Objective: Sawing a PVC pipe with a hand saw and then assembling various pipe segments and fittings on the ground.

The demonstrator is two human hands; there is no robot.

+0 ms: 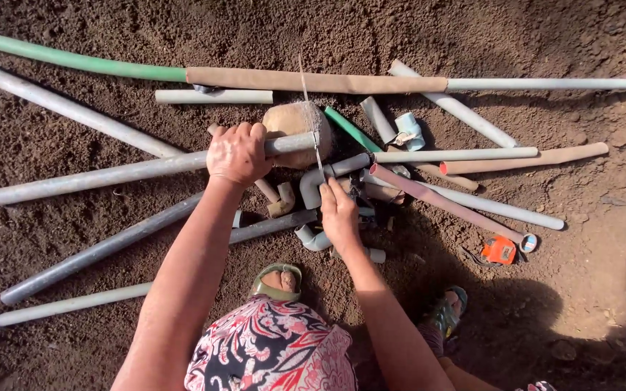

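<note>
Holding the long grey pipe (124,172) down, my left hand (237,153) wraps it in a closed grip, arm stretched straight out from my knee. The pipe's cut end rests on a rounded stone (300,130). My right hand (338,211) pinches a thin saw blade (314,141), which stands across the pipe just beside the stone (fingers tight on its near end). A grey elbow fitting (314,185) lies between my hands. More pipes lie scattered over the soil (581,43), an orange tape measure (499,250) well off to the right, with open ground beyond.
</note>
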